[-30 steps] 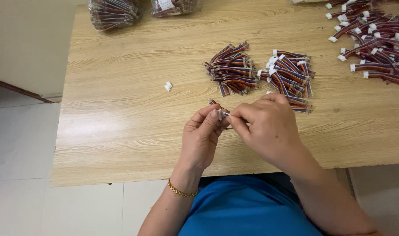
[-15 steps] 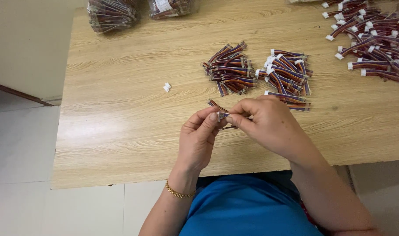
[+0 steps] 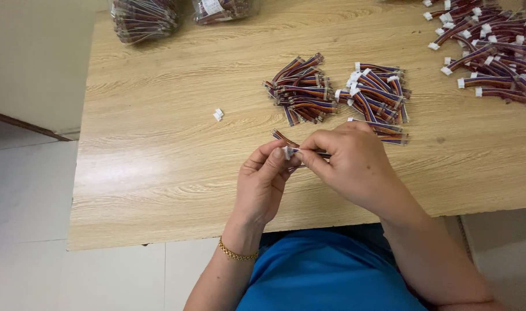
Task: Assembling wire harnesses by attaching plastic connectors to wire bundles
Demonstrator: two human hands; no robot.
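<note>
My left hand [image 3: 264,183] and my right hand [image 3: 350,164] meet above the wooden table [image 3: 159,161], both pinching a short multicoloured cable piece [image 3: 300,151] with a small white connector at its left end. The left thumb and forefinger press on the connector, while the right fingers hold the wires just to its right. A second wire end [image 3: 281,137] pokes out above the left fingers. Just beyond my hands lie two piles of like cables: one without white ends showing [image 3: 300,89] and one with white connectors [image 3: 378,95].
A larger heap of cables with white connectors [image 3: 493,52] fills the far right corner. Two clear bags of cables [image 3: 145,17] [image 3: 222,8] sit at the table's far edge. A loose white connector [image 3: 218,114] lies left of the piles. Tiled floor lies to the left.
The hands stay together on the cable piece; fingers shift only slightly at the connector. The view has drifted a little.
</note>
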